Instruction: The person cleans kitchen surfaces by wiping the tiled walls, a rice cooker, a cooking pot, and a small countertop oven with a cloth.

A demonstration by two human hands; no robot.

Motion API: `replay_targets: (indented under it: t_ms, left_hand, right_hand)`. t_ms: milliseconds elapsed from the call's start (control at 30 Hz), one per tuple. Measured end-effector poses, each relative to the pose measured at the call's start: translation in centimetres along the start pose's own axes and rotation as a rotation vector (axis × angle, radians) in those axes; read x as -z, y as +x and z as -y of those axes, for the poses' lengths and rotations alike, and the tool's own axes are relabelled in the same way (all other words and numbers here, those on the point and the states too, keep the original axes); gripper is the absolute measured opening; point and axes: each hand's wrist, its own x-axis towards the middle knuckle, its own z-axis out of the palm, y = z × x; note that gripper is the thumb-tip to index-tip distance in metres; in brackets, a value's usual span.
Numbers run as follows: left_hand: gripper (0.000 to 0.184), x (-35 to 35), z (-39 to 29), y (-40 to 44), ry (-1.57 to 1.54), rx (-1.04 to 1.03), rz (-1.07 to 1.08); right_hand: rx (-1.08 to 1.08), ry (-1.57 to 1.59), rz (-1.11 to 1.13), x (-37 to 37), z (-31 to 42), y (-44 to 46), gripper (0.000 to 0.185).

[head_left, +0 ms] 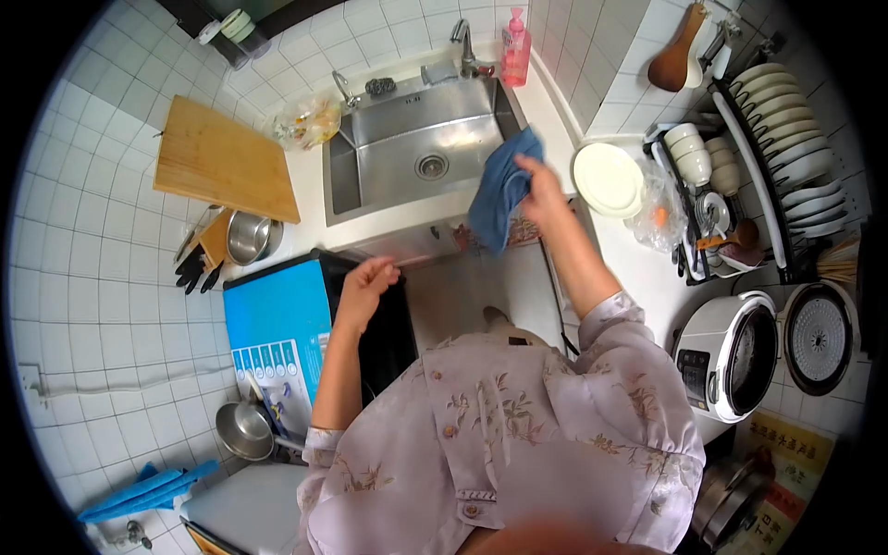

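Observation:
My right hand [543,192] is closed on a blue cloth [502,190], which hangs down in folds over the right front corner of the steel sink [425,120]. In front of the counter, my left hand [367,287] is held in the air with its fingers curled in, and nothing shows in it. The sink basin holds no dishes, and its drain is visible. Close to the right hand, a stack of pale plates or lids [608,180] lies on the counter.
Left of the sink stands a wooden cutting board [227,159] near a steel bowl [252,238]. A pink pump bottle [516,51] is behind the sink. To the right are a dish rack [754,176] and an open rice cooker [729,356]. A blue box [277,314] sits at lower left.

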Motion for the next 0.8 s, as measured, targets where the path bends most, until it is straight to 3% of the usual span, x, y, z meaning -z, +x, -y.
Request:
replay_targets:
  t_ms: [67,133,200,267,300,333,400,467,533,633,667,733,800]
  left_hand:
    - [0.025,-0.1,1.6,0.0,-0.081,0.090,-0.006]
    - [0.025,-0.3,3.1,-0.1,-0.096,0.116,-0.012]
    - [0.025,-0.9,4.1,-0.1,-0.123,0.154,-0.019]
    - [0.024,-1.9,4.8,-0.1,-0.207,0.152,-0.029]
    - [0.024,-2.3,6.2,0.3,-0.248,0.162,-0.020]
    - [0.024,-2.7,7.2,0.7,-0.254,0.159,-0.013]
    - [0.025,-3.2,8.5,1.4,-0.224,0.184,0.028]
    - [0.023,-4.2,8.2,2.2,-0.226,0.202,0.033]
    - [0.023,-4.6,8.5,2.9,-0.246,0.226,0.037]
    - [0.024,-5.2,7.4,4.4,-0.191,0.232,0.031]
    - [0.024,-5.5,7.3,4.9,-0.194,0.227,0.031]
    - [0.024,-5.6,7.0,5.9,-0.189,0.212,0.031]
    - [0.024,-6.0,6.7,6.7,-0.180,0.216,0.017]
  right_hand:
    - [0.466,-0.312,-0.061,-3.3,6.2,0.8,0.035]
    - [1.217,-0.997,-0.307,-5.1,13.4,4.3,0.038]
    - [1.821,-1.159,-0.260,-9.6,19.5,3.1,0.051]
    - [2.003,-1.822,-0.249,-11.3,24.3,3.1,0.060]
    - [1.795,-2.235,-0.459,-10.5,25.8,4.7,0.052]
    - [1.799,-2.243,-0.464,-9.0,26.4,5.6,0.052]
    - [1.412,-2.970,-0.543,-5.5,26.1,8.1,0.040]
    - [1.195,-2.984,-0.368,-1.6,23.9,10.5,0.034]
    - [0.832,-3.144,-0.201,0.7,21.0,11.1,0.035]
    - [0.564,-3.140,-0.133,-0.1,19.5,10.3,0.039]
    - [0.571,-3.142,-0.137,-0.8,20.4,10.7,0.039]
    - [0.797,-3.089,-0.251,-2.9,22.8,11.8,0.037]
    - [1.165,-2.956,-0.383,-6.4,26.3,12.4,0.030]
